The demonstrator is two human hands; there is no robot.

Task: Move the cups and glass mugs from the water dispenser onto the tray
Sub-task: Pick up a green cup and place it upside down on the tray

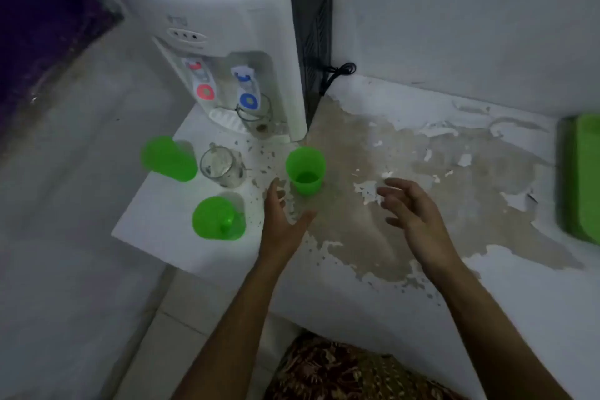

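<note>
A white water dispenser [227, 26] stands at the back of a white counter. Under its blue tap sits a glass mug [256, 117]. In front of it stand three green plastic cups: one at the left [168, 157], one near the counter's front edge [217, 219], and one at the right [306, 170]. Between the left and right cups is a second glass mug [222, 167]. My left hand [282, 217] is open just below and left of the right cup, not touching it. My right hand [412, 214] is open, to that cup's right. A green tray [581, 178] lies at the far right edge.
The counter [422, 191] has a large patch of peeled paint in the middle. A black power cord [337, 73] hangs behind the dispenser by the wall. The counter drops off at the left to a tiled floor [65, 237]. Patterned cloth [341, 373] shows at the bottom.
</note>
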